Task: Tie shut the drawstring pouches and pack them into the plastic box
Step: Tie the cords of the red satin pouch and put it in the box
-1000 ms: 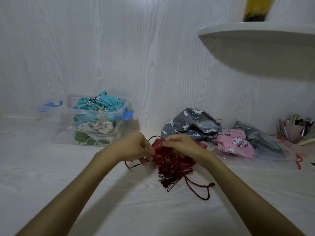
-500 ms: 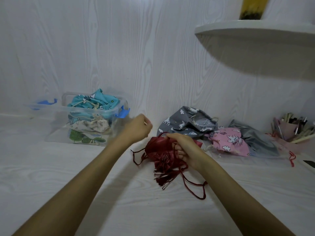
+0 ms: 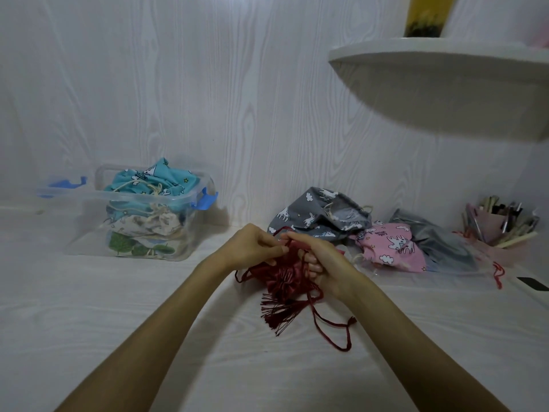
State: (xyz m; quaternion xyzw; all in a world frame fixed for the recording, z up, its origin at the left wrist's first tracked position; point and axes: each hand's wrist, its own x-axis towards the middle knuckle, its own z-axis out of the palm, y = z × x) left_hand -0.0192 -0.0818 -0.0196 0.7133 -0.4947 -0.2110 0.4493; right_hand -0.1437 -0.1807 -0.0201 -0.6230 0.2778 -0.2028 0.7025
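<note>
- Back at the red pouch point(image 3: 280, 281) is the left hand point(image 3: 248, 246), which half a second ago was lifted away toward the box; its fingertips now pinch the cord at the pouch's gathered mouth, meeting the right hand point(image 3: 322, 264).
- White wood-grain wall point(image 3: 208, 84) fills the upper frame, and a matching white table point(image 3: 89, 316) fills the lower part.
- At upper right a white shelf point(image 3: 430, 63) juts from the wall and runs off the frame edge; a yellow thing point(image 3: 427, 13) on it is cut off at the top, so I cannot tell what it is.
- Clear plastic box point(image 3: 89, 230) stands at middle left against the wall, lid off, with blue clips; tied pouches are stacked inside, a teal pouch point(image 3: 148, 185) on top.
- Right of centre lies a pile of loose pouches: grey pouch point(image 3: 315, 215), pink pouch point(image 3: 389, 248), and a darker grey one partly hidden behind.
- Right hand curls round the pouch's neck and cord, fingers hiding the knot area, so whether it is tied I cannot tell.
- A loose cord point(image 3: 335, 331) and tassel trail toward the lower frame.
- At the right edge a pen cup point(image 3: 496, 227) is blurred.
</note>
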